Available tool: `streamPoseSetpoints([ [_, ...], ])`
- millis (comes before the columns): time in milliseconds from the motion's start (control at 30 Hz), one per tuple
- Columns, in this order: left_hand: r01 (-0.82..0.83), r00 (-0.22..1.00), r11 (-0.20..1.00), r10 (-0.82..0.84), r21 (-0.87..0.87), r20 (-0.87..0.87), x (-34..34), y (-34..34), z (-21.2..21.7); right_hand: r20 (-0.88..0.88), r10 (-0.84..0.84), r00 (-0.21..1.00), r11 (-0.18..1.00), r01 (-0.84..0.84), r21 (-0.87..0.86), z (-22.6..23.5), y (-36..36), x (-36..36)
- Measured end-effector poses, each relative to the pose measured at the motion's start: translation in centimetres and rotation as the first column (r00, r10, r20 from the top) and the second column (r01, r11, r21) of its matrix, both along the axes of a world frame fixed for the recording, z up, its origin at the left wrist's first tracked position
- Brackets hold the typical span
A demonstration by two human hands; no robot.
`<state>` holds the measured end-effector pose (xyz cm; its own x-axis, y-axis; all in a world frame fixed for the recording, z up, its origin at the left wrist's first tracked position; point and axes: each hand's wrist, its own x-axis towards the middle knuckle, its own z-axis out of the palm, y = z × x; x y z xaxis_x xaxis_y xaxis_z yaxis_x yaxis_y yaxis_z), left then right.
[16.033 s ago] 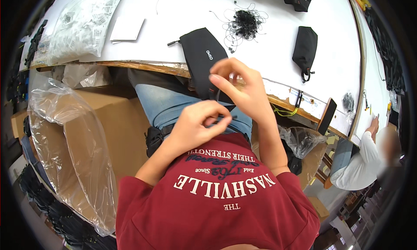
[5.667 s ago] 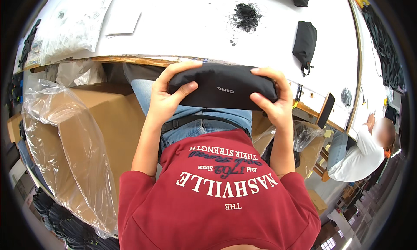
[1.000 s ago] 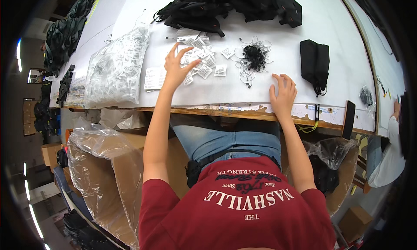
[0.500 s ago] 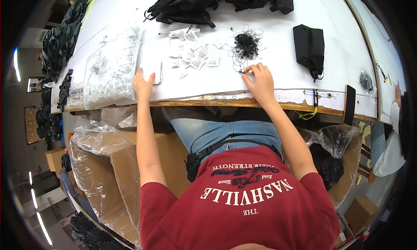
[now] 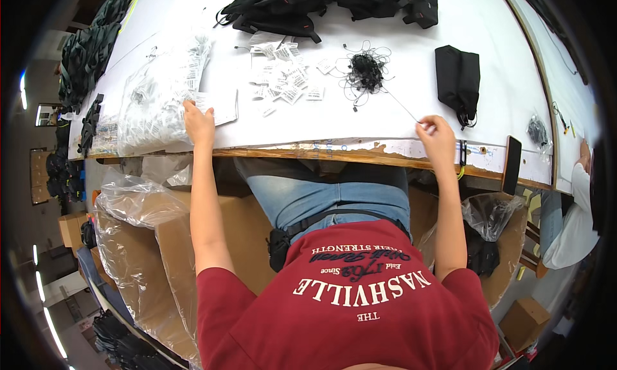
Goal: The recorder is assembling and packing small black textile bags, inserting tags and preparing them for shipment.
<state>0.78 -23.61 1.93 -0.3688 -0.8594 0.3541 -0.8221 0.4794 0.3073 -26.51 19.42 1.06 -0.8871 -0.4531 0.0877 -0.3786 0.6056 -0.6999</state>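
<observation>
My right hand (image 5: pixel 437 138), near the table's front edge, pinches the end of a thin black cord (image 5: pixel 402 105). The cord runs taut back to a tangle of black string loops (image 5: pixel 366 73). My left hand (image 5: pixel 200 122) is closed on what looks like a white printed card (image 5: pixel 203 100), beside a clear plastic bag (image 5: pixel 151 106) full of small white packets. Flat white cards (image 5: pixel 226 106) lie just right of that hand. Several loose white packets (image 5: pixel 283 74) are spread between the cards and the tangle.
Black fabric bags (image 5: pixel 334 7) are heaped at the far side. A black pouch (image 5: pixel 457 81) lies at the right, with a phone (image 5: pixel 511 164) at the table edge. Plastic-lined cartons (image 5: pixel 141 254) stand below the table. Another person's arm (image 5: pixel 583 161) shows at far right.
My right hand has moved right and nearer, drawing a cord out from the tangle. My left hand has shifted left off the card stack, apparently with a card.
</observation>
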Motion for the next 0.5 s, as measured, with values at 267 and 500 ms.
streamPoseSetpoints([
  [267,0.070,0.997,0.965,-0.058,0.251,-0.055,-0.5,0.3,1.6,-0.173,-0.096,0.980,0.975,0.128,0.180,1.9,3.4,-1.0],
  [500,0.446,0.784,0.730,-0.039,0.518,-0.620,-1.5,7.7,6.7,-0.138,0.013,0.990,0.987,0.010,0.162,0.7,-2.0,-1.7],
])
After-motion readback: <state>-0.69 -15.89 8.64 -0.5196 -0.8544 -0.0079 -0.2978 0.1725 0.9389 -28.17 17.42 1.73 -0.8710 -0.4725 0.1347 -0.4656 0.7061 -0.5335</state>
